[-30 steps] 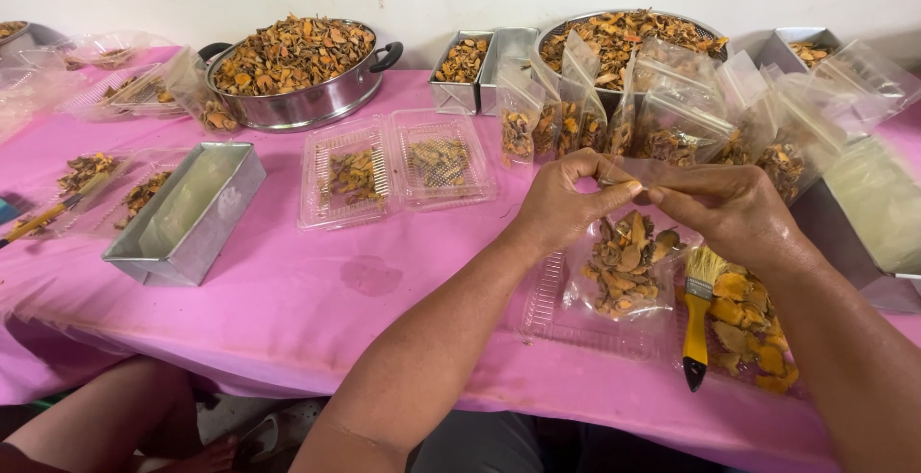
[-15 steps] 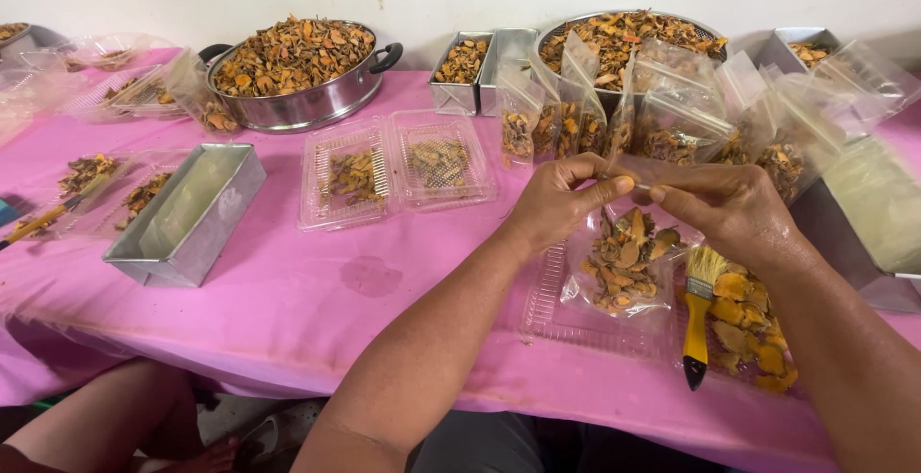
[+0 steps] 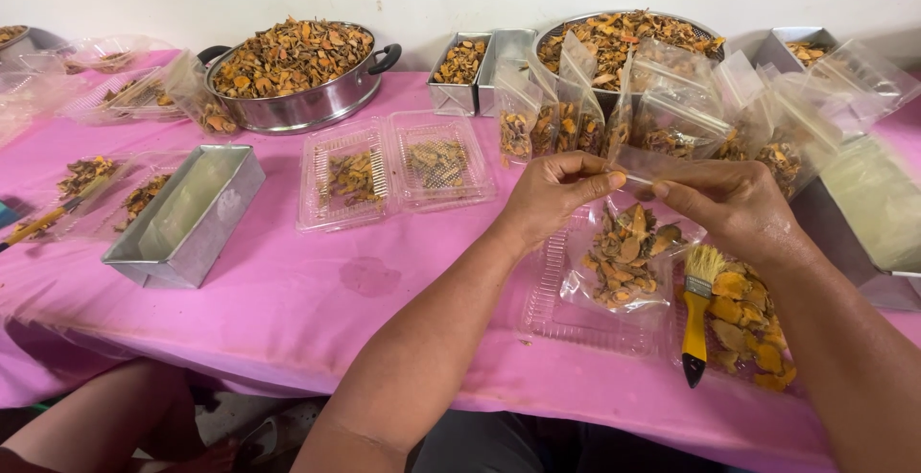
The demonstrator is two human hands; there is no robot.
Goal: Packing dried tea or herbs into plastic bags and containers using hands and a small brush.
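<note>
Left hand [image 3: 554, 190] and right hand [image 3: 731, 206] met at frame centre, each grip pinched on top edge of clear plastic bag [image 3: 624, 260] of orange dried slices, bag hanging over open clamshell tray [image 3: 556, 310] on pink counter [image 3: 288, 300]. Yellow-handled brush [image 3: 697, 312] lay beside, within reach.

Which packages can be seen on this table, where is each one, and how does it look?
Clear plastic bag: pinched at its top by left hand and right hand, holding orange-brown dried slices.
Row of filled clear bags: upright behind the hands, same contents.
Open clear clamshell box: centre of the pink tablecloth, a few slices inside.
No labels, signs or screens.
</note>
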